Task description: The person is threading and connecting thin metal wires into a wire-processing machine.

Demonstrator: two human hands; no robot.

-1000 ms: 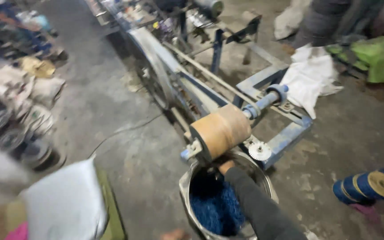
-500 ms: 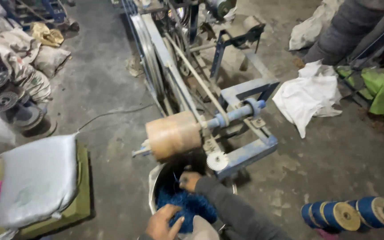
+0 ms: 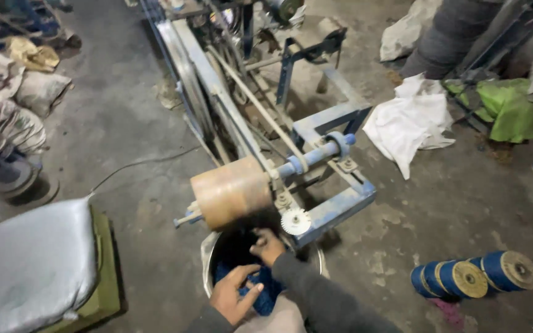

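Both my hands reach into a round metal bucket on the floor, filled with tangled blue yarn. My left hand lies on the yarn with fingers spread. My right hand is deeper in the bucket, fingers curled near the yarn; what it grips is hidden. Just above the bucket, a tan cylindrical drum sits on a blue shaft of a blue metal machine frame. A small white gear sits beside the drum.
A grey cushion on a green block lies at the left. Blue yarn spools lie at the right. White cloth, green cloth and sacks lie around. A long belt and rails run back from the drum.
The view has shifted so the drum and bucket sit nearer the middle. My left hand has come into the bucket and now rests on the blue yarn beside my right hand.
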